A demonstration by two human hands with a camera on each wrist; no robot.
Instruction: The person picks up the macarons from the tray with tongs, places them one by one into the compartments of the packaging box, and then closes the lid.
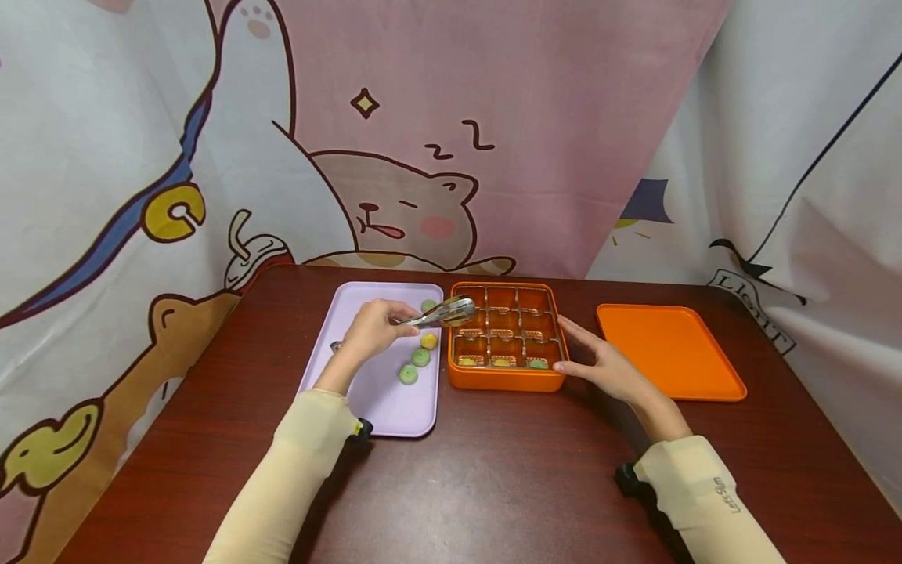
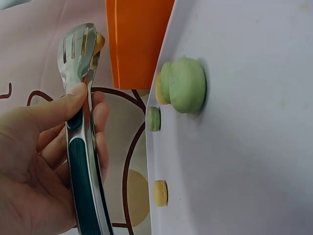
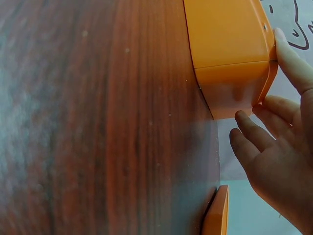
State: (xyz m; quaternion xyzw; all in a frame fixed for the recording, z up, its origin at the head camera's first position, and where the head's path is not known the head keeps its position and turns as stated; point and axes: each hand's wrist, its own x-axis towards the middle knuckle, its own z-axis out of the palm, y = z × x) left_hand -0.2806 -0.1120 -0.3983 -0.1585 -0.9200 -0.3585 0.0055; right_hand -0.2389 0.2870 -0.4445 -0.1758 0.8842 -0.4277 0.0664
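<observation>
My left hand grips metal tongs with teal handle inlays, above the purple tray. Between the slotted tong heads sits a yellow macaron, partly hidden by the metal. Several green and yellow macarons lie on the tray, such as a green one near its right side. To the right stands an orange box with a clear divided insert; its front row holds two yellow pieces and a green one. My right hand touches the box's right side, fingers extended, thumb at the front right corner.
The purple tray lies left of the box, close beside it. A flat orange lid rests on the dark wooden table to the right. A cartoon-printed curtain hangs behind the table and along both sides.
</observation>
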